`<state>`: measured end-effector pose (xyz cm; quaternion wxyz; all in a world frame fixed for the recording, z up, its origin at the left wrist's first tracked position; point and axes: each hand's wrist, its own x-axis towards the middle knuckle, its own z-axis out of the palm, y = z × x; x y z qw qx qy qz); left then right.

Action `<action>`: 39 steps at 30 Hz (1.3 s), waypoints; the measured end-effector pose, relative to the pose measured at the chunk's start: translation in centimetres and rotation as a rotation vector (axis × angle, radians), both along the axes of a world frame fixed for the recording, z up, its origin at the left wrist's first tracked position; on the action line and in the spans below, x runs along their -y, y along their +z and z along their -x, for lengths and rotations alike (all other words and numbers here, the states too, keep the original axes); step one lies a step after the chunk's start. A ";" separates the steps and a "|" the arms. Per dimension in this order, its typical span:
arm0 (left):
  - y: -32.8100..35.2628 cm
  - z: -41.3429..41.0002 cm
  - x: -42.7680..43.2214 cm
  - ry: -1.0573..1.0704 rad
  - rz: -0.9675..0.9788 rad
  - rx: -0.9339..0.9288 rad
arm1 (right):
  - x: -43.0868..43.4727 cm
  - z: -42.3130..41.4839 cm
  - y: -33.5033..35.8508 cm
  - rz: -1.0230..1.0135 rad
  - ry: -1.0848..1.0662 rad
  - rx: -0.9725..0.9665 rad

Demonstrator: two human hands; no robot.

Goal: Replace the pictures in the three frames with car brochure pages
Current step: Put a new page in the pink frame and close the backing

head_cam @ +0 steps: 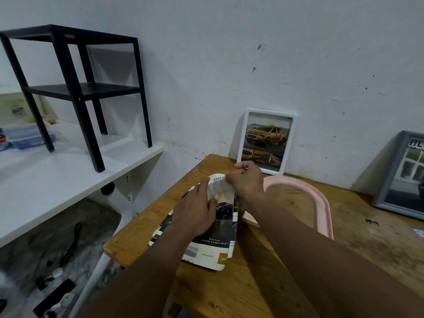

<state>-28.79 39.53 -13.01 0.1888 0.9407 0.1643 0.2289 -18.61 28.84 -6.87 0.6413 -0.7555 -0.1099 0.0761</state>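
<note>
1. The step in hand looked like pulling a page free of the car brochure (207, 244), which lay on the left part of the wooden table (252, 283), its near end close to the table's front edge.

2. The left hand (197, 214) lay flat on the brochure with fingers spread, pressing it down and gripping nothing.

3. The right hand (246, 180) had thumb and fingertips pressed together on the top edge of a page, which curled up and back toward the person (you could read "ADVAN" on the bent-over bit). So it was pinching the page, not the whole booklet.

4. The white frame (267, 140) leaned against the wall at the back of the table and already showed a yellow pickup truck, so I'd guess that one was done.

5. The grey frame (403, 177) leaned at the far right, half cut off by the edge of the view. It showed something like a window with lettering on top. Whether that was a brochure page I couldn't tell.

6. The pink frame (321, 203) lay flat on the table just right of the brochure, with bare wood showing through the opening, so it seemed to be the one waiting for a page.

7. The next move probably called for steady hold-down from the left hand while the right peeled along the spine, slowly, since thin glossy paper tears crooked easily. After that the page would need trimming or folding to fit that rounded pink opening.
</note>
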 end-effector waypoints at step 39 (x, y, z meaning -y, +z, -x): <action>2.6 -8.2 9.8 -0.223 -0.002 -0.238 | 18.6 -7.8 -6.1 0.890 0.172 0.422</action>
